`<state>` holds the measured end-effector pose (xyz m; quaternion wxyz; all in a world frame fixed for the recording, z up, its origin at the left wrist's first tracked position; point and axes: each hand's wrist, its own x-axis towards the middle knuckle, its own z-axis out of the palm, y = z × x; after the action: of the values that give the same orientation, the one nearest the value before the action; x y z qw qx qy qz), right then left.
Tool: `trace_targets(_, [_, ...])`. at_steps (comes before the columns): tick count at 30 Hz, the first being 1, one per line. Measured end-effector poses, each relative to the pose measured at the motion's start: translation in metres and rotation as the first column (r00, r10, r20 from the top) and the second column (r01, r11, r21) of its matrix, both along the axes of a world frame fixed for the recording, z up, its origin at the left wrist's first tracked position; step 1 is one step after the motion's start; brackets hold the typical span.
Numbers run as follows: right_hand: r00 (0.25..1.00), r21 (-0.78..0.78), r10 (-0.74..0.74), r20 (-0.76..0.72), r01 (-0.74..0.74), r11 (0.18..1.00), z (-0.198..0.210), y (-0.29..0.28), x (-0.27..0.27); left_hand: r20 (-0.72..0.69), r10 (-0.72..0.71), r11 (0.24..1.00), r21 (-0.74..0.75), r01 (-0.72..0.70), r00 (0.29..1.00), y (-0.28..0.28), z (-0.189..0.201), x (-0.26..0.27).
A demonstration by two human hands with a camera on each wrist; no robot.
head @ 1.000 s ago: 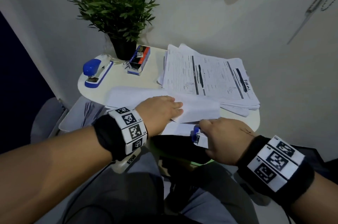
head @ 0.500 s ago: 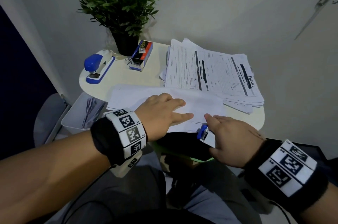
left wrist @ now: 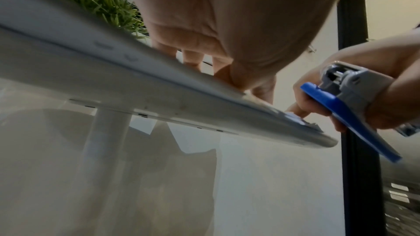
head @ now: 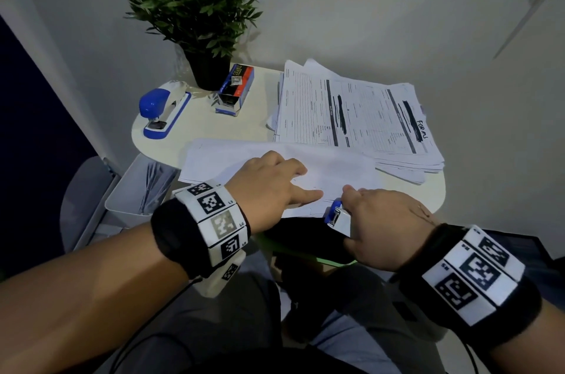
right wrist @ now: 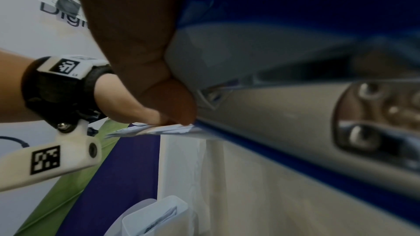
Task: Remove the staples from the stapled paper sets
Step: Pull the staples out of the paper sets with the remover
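Note:
A blank white paper set lies at the table's near edge. My left hand presses flat on it, index finger stretched toward the paper's near right corner. My right hand grips a blue and grey staple remover, whose nose touches that corner. From the left wrist view the left fingers rest on the sheet, with the staple remover just right of them. In the right wrist view my thumb lies on the staple remover above the paper corner. The staple itself is hidden.
A thick pile of printed forms fills the table's right back. A blue stapler, a staple box and a potted plant stand at the back left. A white bin with papers sits below the table's left edge.
My left index finger has stretched right across the paper toward the corner. The right hand has brought the staple remover slightly up onto the paper's near edge.

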<state>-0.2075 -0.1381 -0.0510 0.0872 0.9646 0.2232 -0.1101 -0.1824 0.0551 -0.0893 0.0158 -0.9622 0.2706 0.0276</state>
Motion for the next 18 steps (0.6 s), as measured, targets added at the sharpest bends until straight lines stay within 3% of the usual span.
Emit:
trace_targets(9, [1.0, 0.029, -0.024, -0.002, 0.024, 0.999, 0.0, -0.002, 0.002, 0.068, 0.012, 0.999, -0.043, -0.01, 0.998, 0.003, -0.007, -0.001])
trace_targets(13, [0.999, 0.085, -0.043, -0.024, 0.044, 0.995, 0.004, -0.009, 0.005, 0.061, 0.159, 0.975, -0.165, -0.147, 0.985, 0.028, 0.007, -0.003])
trace_targets(16, [0.986, 0.243, -0.075, -0.148, 0.109, 0.964, 0.012, -0.021, 0.018, 0.054, 0.278, 0.955, -0.12, -0.27, 0.959, 0.054, 0.015, -0.004])
trace_targets(18, [0.958, 0.436, -0.129, -0.257, 0.234, 0.869, 0.024, -0.028, 0.03, -0.004, 0.31, 0.947, -0.082, -0.309, 0.951, 0.063, 0.02, -0.004])
